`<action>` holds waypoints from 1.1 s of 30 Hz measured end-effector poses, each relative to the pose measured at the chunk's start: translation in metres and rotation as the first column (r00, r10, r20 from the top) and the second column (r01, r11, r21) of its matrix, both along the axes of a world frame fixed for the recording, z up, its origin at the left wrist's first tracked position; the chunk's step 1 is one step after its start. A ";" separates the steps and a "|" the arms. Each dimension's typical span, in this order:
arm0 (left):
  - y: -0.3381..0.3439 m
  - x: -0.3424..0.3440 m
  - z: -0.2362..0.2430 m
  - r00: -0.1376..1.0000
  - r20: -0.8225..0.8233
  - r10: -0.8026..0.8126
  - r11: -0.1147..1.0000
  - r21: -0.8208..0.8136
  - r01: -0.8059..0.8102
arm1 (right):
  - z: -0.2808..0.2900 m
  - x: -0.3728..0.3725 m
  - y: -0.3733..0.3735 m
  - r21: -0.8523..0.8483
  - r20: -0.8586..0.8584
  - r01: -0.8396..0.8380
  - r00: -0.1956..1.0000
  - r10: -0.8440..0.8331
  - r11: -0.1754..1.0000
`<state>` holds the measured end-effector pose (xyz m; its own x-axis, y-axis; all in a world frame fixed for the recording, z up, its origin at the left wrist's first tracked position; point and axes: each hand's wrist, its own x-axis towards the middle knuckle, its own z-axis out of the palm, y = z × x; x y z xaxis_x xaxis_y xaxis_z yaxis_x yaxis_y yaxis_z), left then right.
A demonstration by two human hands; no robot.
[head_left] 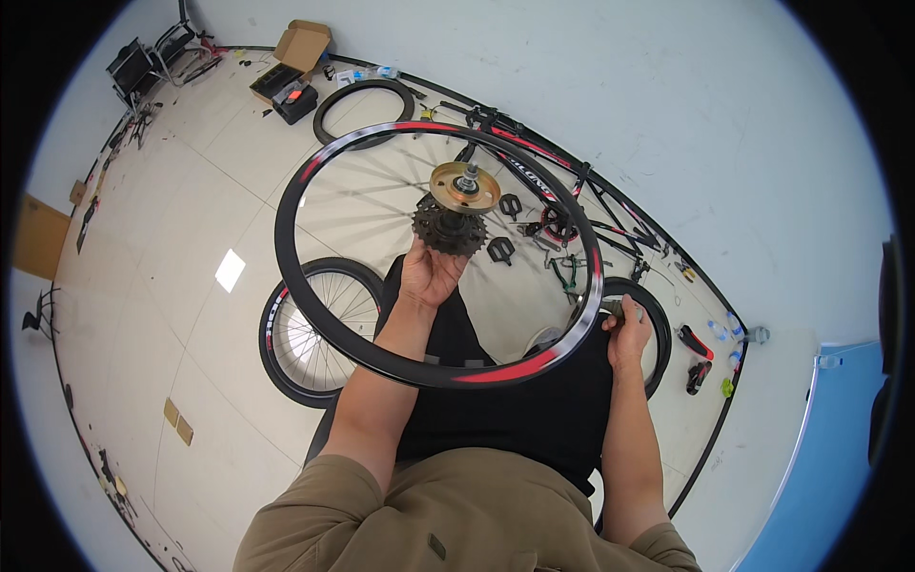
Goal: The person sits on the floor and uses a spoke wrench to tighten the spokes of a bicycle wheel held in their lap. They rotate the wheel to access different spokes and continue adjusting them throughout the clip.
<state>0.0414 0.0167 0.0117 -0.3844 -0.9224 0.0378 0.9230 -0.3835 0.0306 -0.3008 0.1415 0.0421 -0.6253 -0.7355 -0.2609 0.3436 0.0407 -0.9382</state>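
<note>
A spoked bicycle wheel (pixel 515 371) with a black, red and silver rim hangs tilted in front of me, above my lap. Its gold-coloured hub flange (pixel 444 189) and threaded axle face up, over the dark sprocket cluster (pixel 448 232). From below, my left hand (pixel 434 275) supports the wheel, fingers curled against the sprockets. Just outside the rim on the right, my right hand (pixel 628 331) is closed around a small greyish piece; its kind is unclear.
A tyred wheel (pixel 270 334) lies left of my legs. Against the wall rest a black-red bicycle frame (pixel 534 143) and a loose tyre (pixel 324 122). Pedals (pixel 500 250) lie on the floor ahead; a saddle (pixel 695 341) and bottles (pixel 734 325) are at right. An opened cardboard box (pixel 303 45) stands far left.
</note>
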 end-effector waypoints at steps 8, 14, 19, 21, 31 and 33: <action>0.000 -0.001 0.001 1.000 0.014 -0.015 0.999 0.034 0.014 | -0.001 -0.001 0.000 -0.011 0.010 -0.009 1.000 0.009 1.000; 0.001 -0.002 0.004 1.000 0.008 0.006 0.999 0.047 -0.006 | 0.001 0.001 0.001 -0.009 0.014 0.002 1.000 -0.002 1.000; -0.002 0.000 -0.006 0.998 0.051 -0.036 0.999 0.030 0.035 | -0.001 0.000 0.001 -0.012 0.013 -0.002 1.000 0.002 1.000; -0.001 -0.002 0.000 0.997 0.064 -0.036 0.999 0.039 0.034 | 0.000 0.000 0.001 -0.008 0.011 0.001 1.000 -0.001 1.000; -0.001 -0.003 0.001 0.994 0.102 -0.033 0.999 0.046 0.028 | 0.000 -0.001 0.003 -0.031 0.048 0.019 0.999 -0.017 0.999; 0.000 -0.002 0.002 0.994 0.105 -0.030 0.998 0.061 0.024 | 0.005 0.001 0.003 -0.035 0.090 0.039 0.995 -0.035 0.999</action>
